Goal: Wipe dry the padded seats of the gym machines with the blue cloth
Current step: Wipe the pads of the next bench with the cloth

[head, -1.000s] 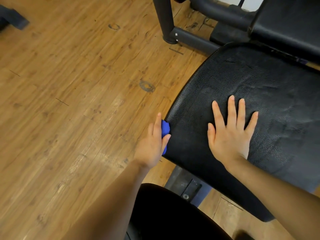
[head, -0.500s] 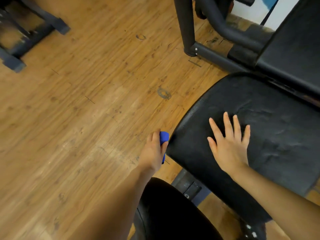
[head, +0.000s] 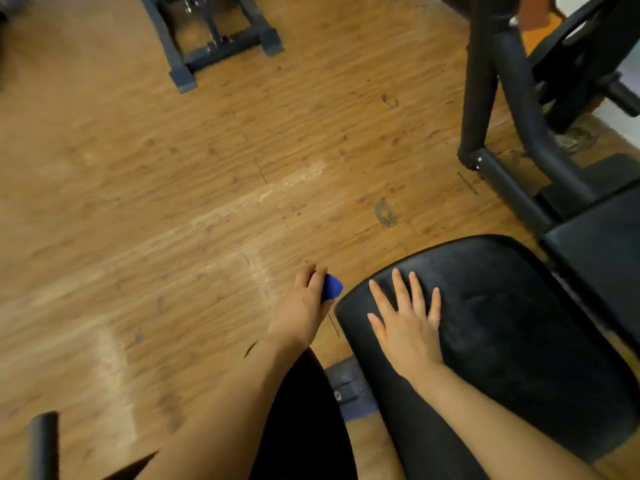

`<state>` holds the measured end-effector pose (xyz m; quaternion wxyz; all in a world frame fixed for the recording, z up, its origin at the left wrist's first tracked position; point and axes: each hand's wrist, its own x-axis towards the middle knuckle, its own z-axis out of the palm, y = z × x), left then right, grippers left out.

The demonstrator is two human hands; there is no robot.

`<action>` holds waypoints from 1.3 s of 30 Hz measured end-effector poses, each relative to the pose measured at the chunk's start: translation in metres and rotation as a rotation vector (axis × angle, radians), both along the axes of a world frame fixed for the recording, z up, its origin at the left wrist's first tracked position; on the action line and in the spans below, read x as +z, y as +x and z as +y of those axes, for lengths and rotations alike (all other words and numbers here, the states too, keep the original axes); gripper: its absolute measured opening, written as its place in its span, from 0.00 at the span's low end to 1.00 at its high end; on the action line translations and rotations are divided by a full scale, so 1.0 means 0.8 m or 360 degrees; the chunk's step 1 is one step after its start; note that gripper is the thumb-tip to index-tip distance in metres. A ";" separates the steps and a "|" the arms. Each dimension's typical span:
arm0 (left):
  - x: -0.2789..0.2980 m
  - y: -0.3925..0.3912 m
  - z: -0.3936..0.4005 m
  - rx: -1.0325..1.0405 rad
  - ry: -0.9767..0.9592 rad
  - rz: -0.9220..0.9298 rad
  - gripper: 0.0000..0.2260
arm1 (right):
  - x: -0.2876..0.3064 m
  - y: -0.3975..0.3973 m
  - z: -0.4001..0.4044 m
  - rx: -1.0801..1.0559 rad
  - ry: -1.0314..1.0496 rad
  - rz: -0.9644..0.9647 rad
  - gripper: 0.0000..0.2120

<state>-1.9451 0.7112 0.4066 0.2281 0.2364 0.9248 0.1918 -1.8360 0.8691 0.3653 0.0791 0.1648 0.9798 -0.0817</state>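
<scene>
We look down on a worn wood-grain plank floor, orange-brown, scuffed pale in a streak across the middle and marked with dark ring stains. At the top sits a dark grey steel machine base with two long feet on the boards. On the right rises a black tubular steel frame, its post meeting a bolted foot bar at the floor, with a strip of pale wall or flooring behind it.

Down at the lower right lies the black padded vinyl seat, broad and rounded at its near corner, its skin pebbled and slightly creased. A second black pad stands just beyond it, edge to edge or nearly so. Our right hand lies flat on the seat, palm down, fingers straight and spread.

Our left hand hangs off the seat's left edge, over the floor, fingers curled around the bunched blue cloth; only a rounded blue lump pokes out past the fingers, just beside the seat's corner, and we cannot tell whether it touches the vinyl. Below the forearms we see a black-clad knee, and a dark cylindrical bar end at the bottom left.
</scene>
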 end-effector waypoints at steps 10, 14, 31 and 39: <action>0.044 0.085 -0.108 0.0252 -0.0278 0.0110 0.26 | 0.010 0.021 -0.047 0.0424 -0.0152 -0.0032 0.25; 0.052 0.108 -0.149 0.0369 -0.0389 0.0126 0.24 | 0.002 0.034 -0.086 0.0418 -0.0559 -0.0182 0.26; 0.056 0.178 -0.193 0.0365 -0.0481 0.0191 0.19 | -0.041 0.064 -0.245 -0.0248 -0.1613 -0.0116 0.20; 0.037 0.126 -0.171 0.0329 -0.0757 -0.0151 0.14 | -0.050 0.067 -0.250 -0.0306 -0.1648 -0.0077 0.20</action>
